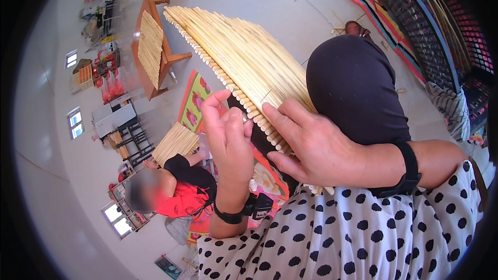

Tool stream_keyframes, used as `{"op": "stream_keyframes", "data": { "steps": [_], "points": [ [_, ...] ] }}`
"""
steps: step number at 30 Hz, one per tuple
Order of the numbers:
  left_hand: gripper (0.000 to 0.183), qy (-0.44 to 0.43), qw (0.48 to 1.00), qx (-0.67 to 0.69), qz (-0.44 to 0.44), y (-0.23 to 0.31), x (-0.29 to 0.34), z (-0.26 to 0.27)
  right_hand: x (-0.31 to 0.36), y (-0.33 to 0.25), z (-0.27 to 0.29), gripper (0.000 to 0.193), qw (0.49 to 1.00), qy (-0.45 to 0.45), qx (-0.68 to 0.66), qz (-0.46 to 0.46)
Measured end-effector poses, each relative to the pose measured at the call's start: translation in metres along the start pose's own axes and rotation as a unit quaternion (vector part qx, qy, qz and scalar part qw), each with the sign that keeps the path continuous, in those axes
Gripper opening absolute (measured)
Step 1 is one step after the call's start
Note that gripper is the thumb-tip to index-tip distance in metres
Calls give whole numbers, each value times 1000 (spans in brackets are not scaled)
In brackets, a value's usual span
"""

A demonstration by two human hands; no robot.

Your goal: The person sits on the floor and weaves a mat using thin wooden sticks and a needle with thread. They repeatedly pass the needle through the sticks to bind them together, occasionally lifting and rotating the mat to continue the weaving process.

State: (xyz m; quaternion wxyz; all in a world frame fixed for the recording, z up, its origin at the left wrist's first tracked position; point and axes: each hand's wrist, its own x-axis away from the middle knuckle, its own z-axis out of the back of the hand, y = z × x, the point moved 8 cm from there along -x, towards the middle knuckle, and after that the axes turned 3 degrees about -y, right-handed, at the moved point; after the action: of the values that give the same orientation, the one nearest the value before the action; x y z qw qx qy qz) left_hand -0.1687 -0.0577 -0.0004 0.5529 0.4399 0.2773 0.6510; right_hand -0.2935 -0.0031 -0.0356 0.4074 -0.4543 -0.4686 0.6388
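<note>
A mat of pale, straw-coloured stalks (244,46) lies slanted across my lap, its cut ends forming a stepped edge. My right hand (321,148) grips this edge, fingers on top and thumb at the stalk ends. A thin dark sliver, perhaps a needle or thread, (267,95) stands by its index fingertip. Beside the edge, on the left, my left hand (228,137) is raised with loosely bent fingers apart; nothing shows between them. Something small and silvery (245,119) sits at one of its fingers, too small to name.
Another person (181,192) in red and black sits at the lower left by a smaller stalk mat (176,142). A wooden table (168,54) at the upper left bears another mat. Plastic baskets (415,15) stand at the right beside a striped cloth (384,26).
</note>
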Motion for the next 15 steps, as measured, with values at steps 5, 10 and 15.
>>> {"op": "stream_keyframes", "data": {
  "steps": [5, 10, 15],
  "points": [
    [32, 35, 996, -86, 10, 1, -6, 5, 0, 3, -1, 69, 1000, -16, -17, -10],
    [40, -40, 998, 42, -14, -1, -2, 23, 4, 4, 3, 67, 999, -9, -20, -24],
    [42, -64, 997, 24, -20, -2, 0, 16, 5, 6, 5, 65, 999, -11, -15, -30]
  ]
}}
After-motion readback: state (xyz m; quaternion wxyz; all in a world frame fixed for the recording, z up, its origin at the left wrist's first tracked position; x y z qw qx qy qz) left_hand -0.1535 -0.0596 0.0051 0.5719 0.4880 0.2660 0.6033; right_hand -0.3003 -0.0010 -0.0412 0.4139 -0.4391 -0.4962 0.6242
